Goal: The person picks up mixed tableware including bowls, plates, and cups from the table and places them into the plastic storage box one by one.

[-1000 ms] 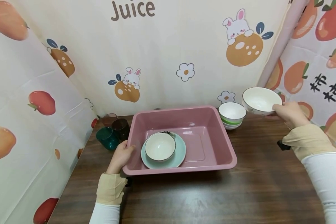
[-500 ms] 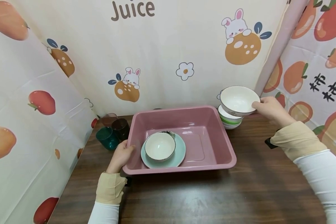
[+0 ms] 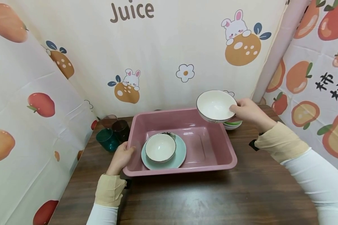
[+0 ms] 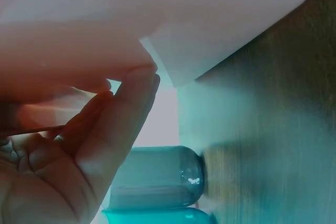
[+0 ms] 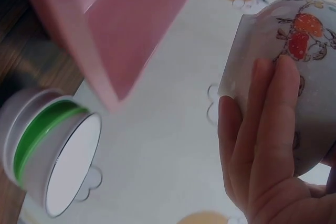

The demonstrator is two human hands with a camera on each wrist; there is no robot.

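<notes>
A pink plastic basin (image 3: 214,159) stands on the wooden table, and my left hand (image 3: 122,156) grips its left rim. Inside it, a white bowl (image 3: 160,147) with a dark rim sits on a pale blue plate (image 3: 181,153). My right hand (image 3: 249,112) holds a larger white bowl (image 3: 216,105) by its right side, thumb over the rim, above the basin's back right corner. In the right wrist view, fingers (image 5: 273,108) lie along this bowl's outside, which bears a red and orange printed pattern (image 5: 307,35).
Right of the basin stands a stack of bowls (image 5: 58,150), one of them green, partly hidden by the held bowl in the head view. Left of the basin are a teal cup (image 3: 107,139), a dark cup (image 3: 121,129) and a clear pinkish one behind. Printed curtains hang around the table.
My right hand has carried the larger bowl leftward, from right of the stack, across it, to over the basin's back right corner. My left hand has stayed on the basin rim.
</notes>
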